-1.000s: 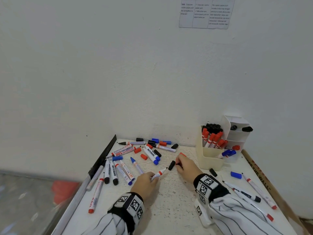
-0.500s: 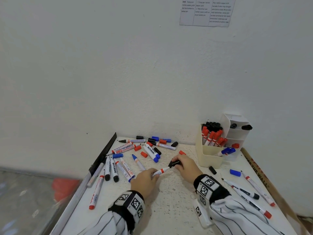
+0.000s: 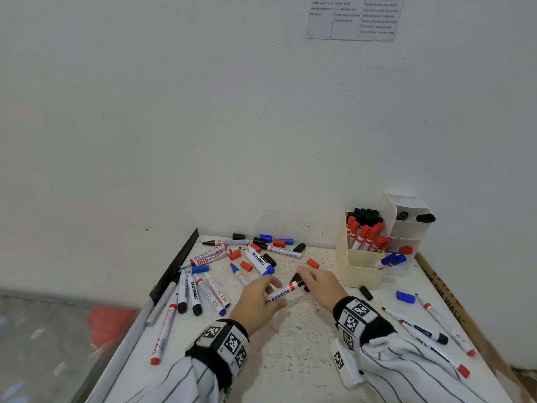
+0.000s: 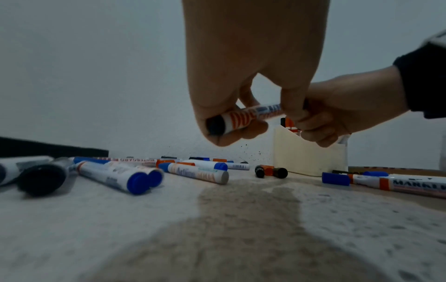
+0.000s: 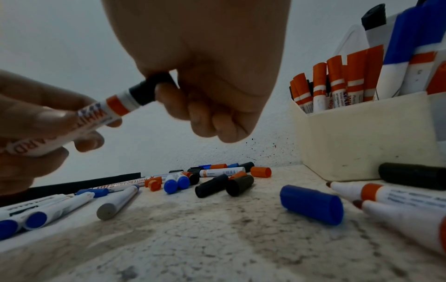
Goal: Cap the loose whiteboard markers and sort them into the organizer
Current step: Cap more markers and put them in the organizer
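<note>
Table [image 3: 290, 359]: white, speckled, set against a wall.
Loose markers [image 3: 194, 292]: scattered at left and far centre, some capped in blue or black, some bare-tipped, loose caps among them.
Left hand [image 3: 255, 301]: fingers and thumb wrapped round the barrel of a marker, raised clear of the table.
Marker [image 3: 280, 293]: white barrel with a red band, tilted, spanning the gap between both hands; dark rear end toward the left palm in the left wrist view.
Black cap [image 5: 144, 91]: seated on the marker's tip, pinched by the right hand.
Right hand [image 3: 318, 285]: thumb and forefinger clamped on the cap, other fingers curled under.
Blue cap [image 3: 405, 296]: lying alone, right of the hands.
Organizer [image 3: 360, 269]: cream, far right near the wall; red-capped and black-capped markers upright in the tall compartment, blue ones in a lower front one.
Markers at right [image 3: 430, 330]: several lying near the table edge.
</note>
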Action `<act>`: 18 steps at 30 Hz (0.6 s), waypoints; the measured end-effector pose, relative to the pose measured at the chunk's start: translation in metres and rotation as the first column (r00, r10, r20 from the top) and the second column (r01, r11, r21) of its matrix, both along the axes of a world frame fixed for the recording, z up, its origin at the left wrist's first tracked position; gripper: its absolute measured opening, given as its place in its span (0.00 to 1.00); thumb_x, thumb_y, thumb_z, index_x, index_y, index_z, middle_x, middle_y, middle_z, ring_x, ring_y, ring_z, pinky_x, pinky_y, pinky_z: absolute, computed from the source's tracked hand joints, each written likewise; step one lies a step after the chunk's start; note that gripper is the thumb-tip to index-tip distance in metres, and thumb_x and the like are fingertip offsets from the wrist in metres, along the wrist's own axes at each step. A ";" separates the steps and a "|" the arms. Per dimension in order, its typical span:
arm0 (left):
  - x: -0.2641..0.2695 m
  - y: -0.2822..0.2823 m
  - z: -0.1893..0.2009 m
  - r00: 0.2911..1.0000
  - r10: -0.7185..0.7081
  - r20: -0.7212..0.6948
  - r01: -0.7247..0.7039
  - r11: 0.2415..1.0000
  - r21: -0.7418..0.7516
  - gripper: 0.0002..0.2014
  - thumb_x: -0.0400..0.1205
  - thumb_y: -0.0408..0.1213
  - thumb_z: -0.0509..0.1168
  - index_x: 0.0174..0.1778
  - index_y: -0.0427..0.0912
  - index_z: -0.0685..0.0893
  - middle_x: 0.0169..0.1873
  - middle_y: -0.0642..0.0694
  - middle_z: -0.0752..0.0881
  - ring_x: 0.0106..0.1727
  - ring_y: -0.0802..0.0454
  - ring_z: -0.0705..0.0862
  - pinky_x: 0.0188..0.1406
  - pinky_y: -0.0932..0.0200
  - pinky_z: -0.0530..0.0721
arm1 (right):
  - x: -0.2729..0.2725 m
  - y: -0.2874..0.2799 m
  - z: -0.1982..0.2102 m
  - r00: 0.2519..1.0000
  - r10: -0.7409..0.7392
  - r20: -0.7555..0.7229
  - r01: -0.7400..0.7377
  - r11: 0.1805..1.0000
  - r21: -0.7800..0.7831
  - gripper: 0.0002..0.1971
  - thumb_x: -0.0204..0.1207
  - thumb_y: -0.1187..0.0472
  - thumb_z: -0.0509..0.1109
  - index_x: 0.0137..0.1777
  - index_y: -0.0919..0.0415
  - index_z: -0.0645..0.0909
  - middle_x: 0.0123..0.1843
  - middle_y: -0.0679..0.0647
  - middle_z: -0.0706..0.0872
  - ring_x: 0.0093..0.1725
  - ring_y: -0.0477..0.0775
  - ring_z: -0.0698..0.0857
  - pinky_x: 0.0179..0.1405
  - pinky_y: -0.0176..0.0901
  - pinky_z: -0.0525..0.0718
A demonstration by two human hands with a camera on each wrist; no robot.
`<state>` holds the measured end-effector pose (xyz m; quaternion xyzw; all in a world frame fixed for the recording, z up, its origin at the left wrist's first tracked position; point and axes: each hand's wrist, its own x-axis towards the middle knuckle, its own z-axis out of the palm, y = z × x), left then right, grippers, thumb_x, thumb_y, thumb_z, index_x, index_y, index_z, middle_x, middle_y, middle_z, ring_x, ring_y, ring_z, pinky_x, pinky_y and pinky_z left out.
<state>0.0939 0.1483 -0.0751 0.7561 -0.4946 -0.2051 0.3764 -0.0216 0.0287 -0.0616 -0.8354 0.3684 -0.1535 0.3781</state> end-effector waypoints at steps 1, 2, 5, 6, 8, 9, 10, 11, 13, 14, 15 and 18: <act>0.000 -0.001 0.002 1.000 -0.006 0.029 0.006 1.000 -0.005 0.13 0.79 0.40 0.68 0.59 0.48 0.80 0.47 0.53 0.81 0.45 0.59 0.79 0.52 0.65 0.79 | 0.002 0.000 0.001 0.999 -0.031 0.019 0.031 0.999 0.006 0.22 0.84 0.49 0.53 0.30 0.58 0.70 0.28 0.51 0.69 0.29 0.47 0.68 0.31 0.40 0.66; -0.001 -0.002 0.005 0.998 -0.007 0.058 0.007 1.000 -0.001 0.14 0.80 0.39 0.66 0.62 0.47 0.81 0.48 0.51 0.83 0.46 0.58 0.79 0.54 0.64 0.79 | 0.005 0.000 0.003 0.998 -0.054 0.036 0.054 0.999 0.006 0.23 0.84 0.50 0.53 0.27 0.58 0.69 0.27 0.51 0.68 0.28 0.47 0.67 0.30 0.40 0.65; 0.001 -0.008 0.009 0.993 -0.036 0.113 0.034 0.999 0.015 0.15 0.84 0.40 0.60 0.66 0.44 0.81 0.43 0.47 0.85 0.37 0.58 0.76 0.45 0.65 0.76 | 0.013 -0.002 0.008 0.994 -0.079 0.076 0.079 0.997 0.004 0.23 0.85 0.54 0.52 0.26 0.57 0.67 0.26 0.50 0.67 0.27 0.47 0.66 0.27 0.38 0.64; 0.002 -0.010 0.012 0.995 -0.061 0.080 0.060 0.998 0.014 0.13 0.84 0.40 0.60 0.62 0.43 0.83 0.38 0.48 0.83 0.34 0.58 0.75 0.42 0.63 0.76 | 0.015 -0.004 0.011 0.992 -0.082 0.092 0.082 0.997 0.006 0.23 0.85 0.55 0.52 0.26 0.57 0.67 0.26 0.50 0.67 0.27 0.47 0.66 0.27 0.38 0.64; 0.006 -0.015 0.019 0.986 -0.109 -0.124 0.114 0.993 0.027 0.10 0.85 0.41 0.59 0.48 0.43 0.84 0.29 0.49 0.77 0.26 0.58 0.71 0.32 0.61 0.75 | 0.017 -0.008 0.015 0.989 -0.077 0.124 0.077 0.997 0.003 0.22 0.85 0.56 0.51 0.27 0.56 0.65 0.26 0.51 0.66 0.27 0.47 0.66 0.27 0.38 0.63; 0.008 -0.017 0.024 0.953 -0.113 -0.282 0.128 0.991 0.035 0.11 0.85 0.42 0.58 0.45 0.42 0.83 0.28 0.50 0.75 0.22 0.58 0.69 0.24 0.62 0.72 | 0.018 -0.010 0.016 0.987 -0.068 0.146 0.069 0.998 0.000 0.22 0.85 0.57 0.51 0.26 0.56 0.64 0.26 0.50 0.66 0.27 0.47 0.65 0.28 0.39 0.63; 0.010 -0.018 0.029 0.896 -0.109 -0.431 0.140 0.989 0.041 0.11 0.85 0.42 0.58 0.45 0.41 0.83 0.27 0.50 0.74 0.19 0.58 0.66 0.18 0.64 0.67 | 0.019 -0.013 0.018 0.984 -0.059 0.171 0.061 0.998 -0.009 0.22 0.85 0.57 0.51 0.26 0.56 0.64 0.26 0.50 0.65 0.28 0.47 0.65 0.28 0.39 0.63; 0.012 -0.019 0.034 0.832 -0.108 -0.545 0.157 0.987 0.044 0.11 0.85 0.42 0.58 0.47 0.42 0.83 0.27 0.51 0.74 0.17 0.59 0.64 0.15 0.66 0.63 | 0.019 -0.016 0.019 0.979 -0.047 0.199 0.052 0.998 -0.022 0.22 0.85 0.58 0.52 0.27 0.56 0.64 0.26 0.50 0.65 0.28 0.47 0.65 0.29 0.40 0.63; 0.017 -0.022 0.039 0.728 -0.130 -0.673 0.212 0.976 0.042 0.11 0.86 0.43 0.57 0.49 0.42 0.83 0.26 0.52 0.74 0.16 0.60 0.61 0.13 0.69 0.58 | 0.019 -0.020 0.021 0.968 -0.010 0.252 0.024 0.998 -0.054 0.21 0.85 0.58 0.52 0.28 0.55 0.64 0.26 0.50 0.65 0.28 0.47 0.65 0.30 0.41 0.62; 0.018 -0.024 0.041 0.673 -0.143 -0.725 0.240 0.970 0.031 0.12 0.86 0.43 0.56 0.49 0.42 0.82 0.25 0.53 0.74 0.15 0.61 0.60 0.13 0.71 0.56 | 0.018 -0.023 0.022 0.962 0.013 0.273 0.005 0.998 -0.066 0.20 0.85 0.58 0.53 0.28 0.55 0.64 0.26 0.50 0.65 0.28 0.47 0.65 0.30 0.41 0.63; 0.019 -0.027 0.041 0.615 -0.149 -0.774 0.259 0.966 0.020 0.12 0.86 0.43 0.55 0.48 0.42 0.82 0.24 0.53 0.73 0.15 0.61 0.59 0.13 0.72 0.55 | 0.018 -0.025 0.023 0.955 0.031 0.293 -0.008 0.997 -0.078 0.20 0.85 0.58 0.53 0.28 0.54 0.64 0.26 0.50 0.64 0.28 0.48 0.65 0.31 0.41 0.63; 0.018 -0.036 0.039 0.525 -0.154 -0.837 0.247 0.969 -0.023 0.13 0.86 0.44 0.54 0.46 0.42 0.81 0.23 0.53 0.72 0.14 0.62 0.58 0.13 0.74 0.55 | 0.021 -0.031 0.031 0.944 0.085 0.317 -0.055 0.993 -0.101 0.18 0.85 0.59 0.53 0.31 0.55 0.67 0.27 0.48 0.66 0.29 0.47 0.66 0.31 0.40 0.66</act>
